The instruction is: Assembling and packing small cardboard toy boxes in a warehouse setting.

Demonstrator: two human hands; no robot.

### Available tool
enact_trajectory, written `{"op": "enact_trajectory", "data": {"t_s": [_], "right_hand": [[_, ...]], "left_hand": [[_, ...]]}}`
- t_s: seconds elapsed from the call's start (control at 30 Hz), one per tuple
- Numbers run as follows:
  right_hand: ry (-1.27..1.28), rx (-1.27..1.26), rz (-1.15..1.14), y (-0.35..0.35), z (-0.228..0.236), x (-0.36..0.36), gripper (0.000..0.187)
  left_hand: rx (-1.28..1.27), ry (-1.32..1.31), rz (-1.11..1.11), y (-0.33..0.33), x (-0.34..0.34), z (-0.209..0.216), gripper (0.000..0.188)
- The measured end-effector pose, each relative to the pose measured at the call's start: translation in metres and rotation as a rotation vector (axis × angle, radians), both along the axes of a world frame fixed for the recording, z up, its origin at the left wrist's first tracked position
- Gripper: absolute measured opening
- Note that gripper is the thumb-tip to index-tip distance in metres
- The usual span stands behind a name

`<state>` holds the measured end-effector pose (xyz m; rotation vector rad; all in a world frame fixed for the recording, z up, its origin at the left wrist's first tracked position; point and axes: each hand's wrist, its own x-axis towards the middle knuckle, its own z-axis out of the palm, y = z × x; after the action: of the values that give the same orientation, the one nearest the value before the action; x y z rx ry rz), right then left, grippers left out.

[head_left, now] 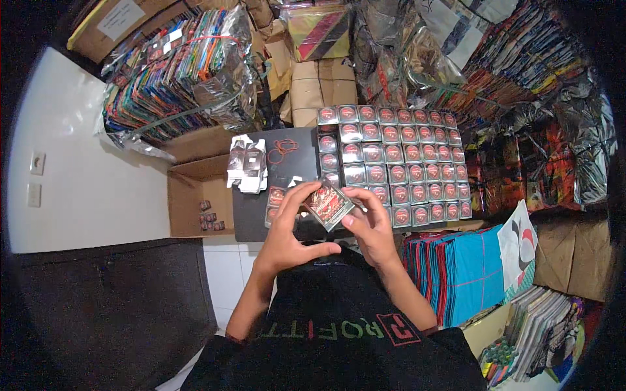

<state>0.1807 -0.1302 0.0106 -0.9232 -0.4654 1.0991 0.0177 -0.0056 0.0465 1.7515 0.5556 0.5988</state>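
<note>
Both hands hold one small red-and-silver box [328,204] above the near edge of a black board [287,171]. My left hand [287,234] grips its left side, fingers curled over the top. My right hand [372,225] pinches its right side, thumb against the lower corner. Just beyond the box, a grid of several identical silver boxes with red round marks [398,163] covers the right part of the board. A small pile of flat unfolded silver cartons [247,164] and red rubber bands [282,150] lie on the board's left part.
An open cardboard carton [195,195] with a few small boxes inside sits to the left. Foil-wrapped bundles of colourful packs [176,72] stack behind. Stacked blue and red sheets [463,267] lie at my right. A white wall [85,163] is at the left.
</note>
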Motion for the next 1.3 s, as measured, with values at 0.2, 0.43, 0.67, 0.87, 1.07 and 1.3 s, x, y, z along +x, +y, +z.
{"op": "enact_trajectory", "data": {"t_s": [0.2, 0.43, 0.67, 0.87, 1.07, 1.3], "right_hand": [[-0.25, 0.045, 0.092, -0.007, -0.003, 0.008, 0.046], [-0.296, 0.039, 0.036, -0.01, -0.007, 0.004, 0.045], [-0.512, -0.139, -0.015, -0.01, -0.004, -0.005, 0.04], [-0.527, -0.129, -0.076, -0.006, -0.004, -0.012, 0.03], [-0.551, -0.179, -0.07, -0.006, -0.006, -0.01, 0.03], [-0.576, -0.199, -0.029, -0.01, -0.019, -0.003, 0.025]], "left_hand": [[0.075, -0.01, -0.049, 0.002, 0.0, -0.01, 0.077], [0.045, -0.011, -0.145, 0.004, 0.0, -0.011, 0.064], [-0.22, -0.011, -0.138, -0.001, 0.0, -0.023, 0.047], [-0.242, -0.015, -0.14, -0.002, -0.004, -0.034, 0.043], [-0.341, -0.026, -0.102, -0.009, -0.001, -0.037, 0.041], [-0.393, -0.04, -0.1, -0.012, 0.001, -0.049, 0.039]]}}
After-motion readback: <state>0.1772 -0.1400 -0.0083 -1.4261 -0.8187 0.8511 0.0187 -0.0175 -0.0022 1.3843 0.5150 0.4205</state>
